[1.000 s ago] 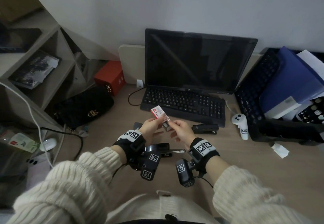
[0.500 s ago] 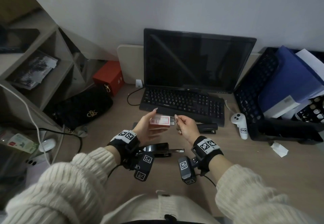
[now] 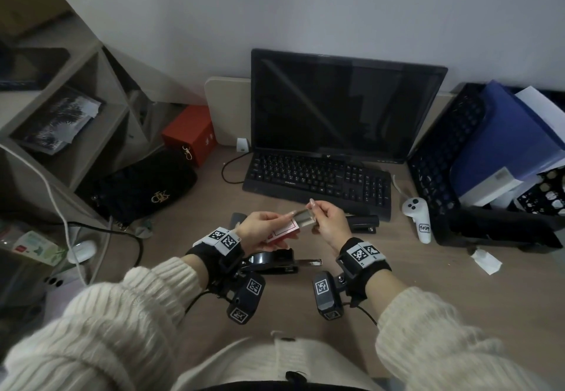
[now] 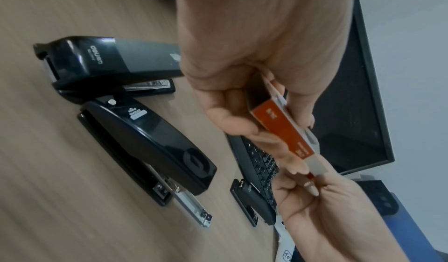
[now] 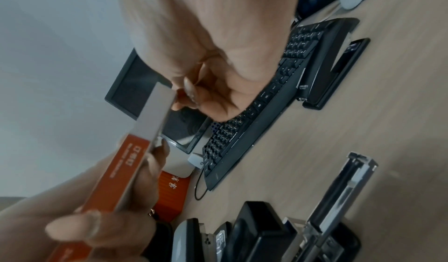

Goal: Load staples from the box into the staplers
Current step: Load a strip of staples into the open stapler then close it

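Observation:
My left hand [image 3: 269, 231] grips the red sleeve of the staple box [image 3: 282, 233] above the desk, in front of the keyboard. My right hand [image 3: 318, 213] pinches the end of the box's grey inner tray [image 3: 304, 219], which sticks out of the sleeve to the right. The wrist views show the sleeve [image 4: 278, 124] and the tray [image 5: 155, 116] partly slid apart. Under my hands lies a black stapler [image 3: 272, 263] with its metal magazine [image 3: 308, 263] pushed out. A grey-black stapler [image 4: 109, 63] lies beside it. A small stapler [image 3: 362, 224] rests by the keyboard.
A keyboard [image 3: 318, 176] and dark monitor [image 3: 342, 109] stand behind my hands. A white controller [image 3: 417, 218] and a black file rack [image 3: 458, 161] with blue folders are on the right. A black handbag [image 3: 137, 185], a red box [image 3: 189, 134] and cables lie left.
The box has turned from tilted up to nearly level. My right hand has drawn the grey inner tray out of the sleeve towards the right, and both hands have moved slightly apart.

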